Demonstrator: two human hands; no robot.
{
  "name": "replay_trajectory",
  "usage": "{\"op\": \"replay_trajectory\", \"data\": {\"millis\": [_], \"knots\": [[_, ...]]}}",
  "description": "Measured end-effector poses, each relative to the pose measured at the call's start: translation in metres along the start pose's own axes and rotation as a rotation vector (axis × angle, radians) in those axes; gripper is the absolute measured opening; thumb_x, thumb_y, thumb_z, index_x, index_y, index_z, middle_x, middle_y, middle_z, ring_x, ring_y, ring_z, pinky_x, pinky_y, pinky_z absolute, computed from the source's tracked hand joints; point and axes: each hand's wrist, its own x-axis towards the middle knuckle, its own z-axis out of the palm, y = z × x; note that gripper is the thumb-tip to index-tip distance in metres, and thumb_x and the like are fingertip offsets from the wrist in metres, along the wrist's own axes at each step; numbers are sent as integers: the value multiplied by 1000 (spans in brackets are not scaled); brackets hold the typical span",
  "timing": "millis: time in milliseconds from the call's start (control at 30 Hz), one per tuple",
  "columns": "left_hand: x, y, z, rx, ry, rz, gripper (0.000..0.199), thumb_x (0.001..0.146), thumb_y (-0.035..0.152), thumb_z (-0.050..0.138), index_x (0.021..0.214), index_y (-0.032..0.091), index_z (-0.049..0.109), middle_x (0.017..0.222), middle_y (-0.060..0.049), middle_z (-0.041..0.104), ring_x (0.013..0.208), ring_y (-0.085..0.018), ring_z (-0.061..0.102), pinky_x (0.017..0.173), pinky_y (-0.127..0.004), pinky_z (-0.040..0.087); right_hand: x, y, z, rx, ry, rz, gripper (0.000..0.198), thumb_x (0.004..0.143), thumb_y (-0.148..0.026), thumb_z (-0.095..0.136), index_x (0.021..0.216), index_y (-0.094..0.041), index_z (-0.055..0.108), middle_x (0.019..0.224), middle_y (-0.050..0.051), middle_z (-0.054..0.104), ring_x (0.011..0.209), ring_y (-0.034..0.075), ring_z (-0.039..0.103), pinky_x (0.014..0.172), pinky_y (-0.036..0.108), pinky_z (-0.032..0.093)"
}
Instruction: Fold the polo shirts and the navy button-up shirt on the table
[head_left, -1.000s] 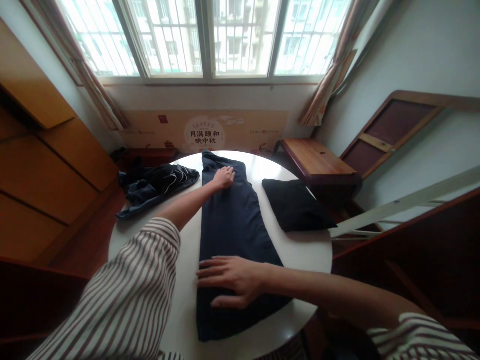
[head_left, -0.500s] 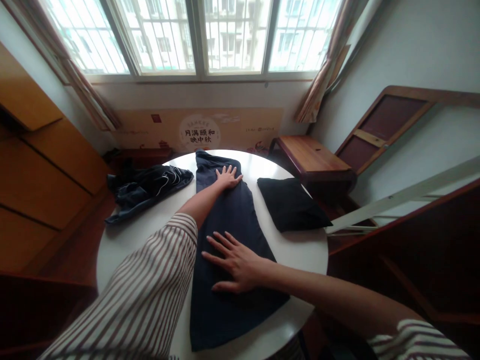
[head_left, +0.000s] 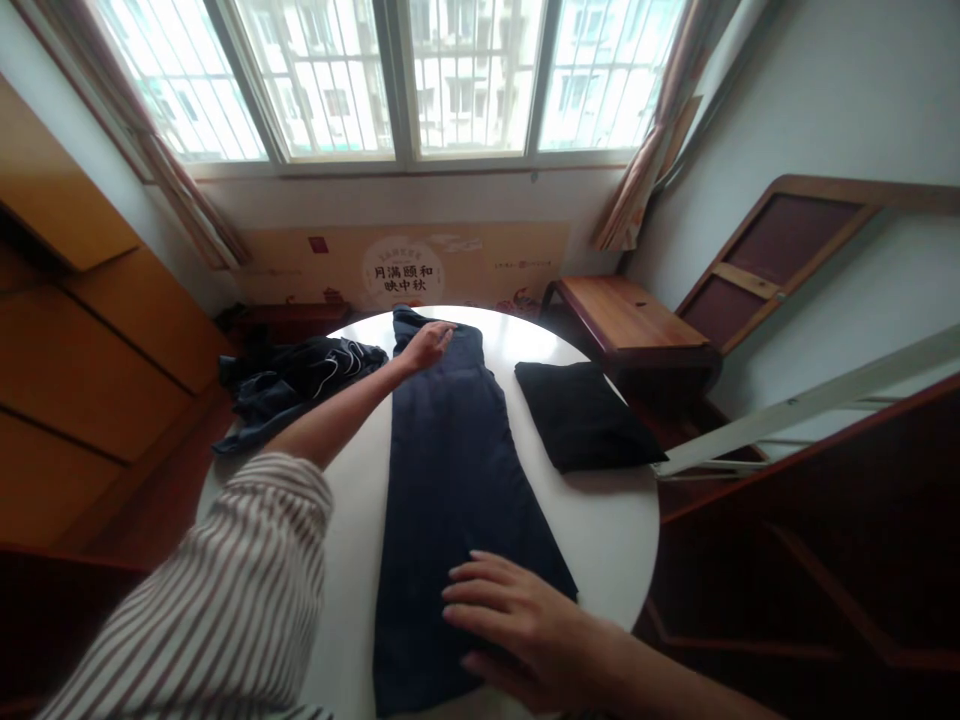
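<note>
A long navy garment, shaped like folded wide-leg trousers, lies lengthwise on the white round table. Its narrow end points to the window and its wider end is near me. Over the narrow end is my left hand, with its fingers drawn together and curled; whether cloth is pinched in them is hidden. My right hand is at the wide near end, fingers extended and a little bent, with nothing held. It appears slightly above the cloth.
Left on the table is a rumpled pile of dark clothing with white cords. On the right lies a folded black garment. Beyond the table stand a wooden stool-like table and a leaning wooden frame.
My left hand has gone from spread flat to curled, shifting slightly left at the far end. My right hand has slid toward me, down the garment, and its fingers are less spread.
</note>
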Motion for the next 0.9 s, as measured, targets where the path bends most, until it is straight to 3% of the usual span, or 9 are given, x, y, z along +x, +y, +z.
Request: {"op": "replay_trajectory", "data": {"millis": [133, 200, 267, 333, 500, 633, 733, 833, 900], "knots": [[-128, 9, -26, 14, -95, 215, 36, 93, 8, 49, 122, 22, 64, 133, -6, 62, 123, -16, 57, 110, -33, 44, -48, 26, -20, -332, 121, 60, 47, 87, -1, 40, 127, -13, 62, 132, 16, 63, 126, 25, 55, 105, 46, 48], [-199, 16, -34, 121, -193, 431, 53, 86, -3, 49, 129, 25, 61, 138, -7, 60, 128, -19, 54, 111, -39, 44, -69, 42, -28, -482, 89, 51, 52, 87, 2, 38, 131, -16, 61, 138, 15, 59, 127, 26, 54, 101, 47, 51], [-258, 26, -41, 157, -233, 542, 62, 85, -4, 51, 137, 29, 55, 139, -7, 59, 130, -21, 53, 112, -42, 43, -82, 51, -34, -564, 27, 46, 55, 89, 1, 40, 138, -19, 56, 144, 13, 54, 130, 25, 52, 100, 45, 52], [-298, 40, -47, 133, -254, 610, 64, 87, 0, 53, 142, 33, 50, 141, -7, 58, 131, -20, 54, 114, -44, 41, -86, 56, -38, -595, -17, 16, 55, 91, -2, 44, 142, -21, 51, 147, 12, 51, 131, 25, 51, 98, 43, 54], [-326, 81, -41, -28, -231, 737, 54, 90, 13, 60, 135, 43, 55, 140, -2, 59, 131, -20, 54, 113, -40, 44, -78, 61, -38, -623, -16, -74, 46, 94, -5, 44, 136, -19, 57, 137, 11, 61, 119, 25, 59, 93, 43, 56], [-322, 102, -17, -136, -215, 777, 39, 95, 15, 53, 129, 31, 61, 133, -6, 64, 131, -20, 54, 115, -38, 42, -75, 69, -36, -624, 12, -119, 40, 96, -7, 42, 129, -17, 63, 129, 11, 66, 118, 25, 61, 95, 46, 54], [-323, 110, -9, -335, -171, 630, 35, 97, 11, 44, 126, 22, 62, 121, -9, 71, 122, -17, 61, 107, -30, 49, -76, 64, -38, -564, 45, -91, 37, 97, -8, 41, 122, -18, 65, 125, 10, 69, 123, 25, 59, 104, 50, 49], [-334, 120, -15, -525, -190, 433, 37, 97, 11, 41, 124, 23, 63, 111, -6, 75, 107, -13, 69, 95, -22, 56, -79, 45, -44, -371, 47, -35, 34, 97, -13, 41, 118, -20, 66, 120, 10, 71, 131, 24, 52, 112, 51, 41], [-350, 127, -24, -481, -204, 398, 39, 97, 12, 40, 125, 25, 63, 100, -5, 77, 92, -12, 73, 83, -19, 59, -85, 26, -46, -203, 35, 17, 34, 98, -18, 38, 120, -23, 64, 117, 10, 72, 131, 23, 52, 114, 49, 38]]}}
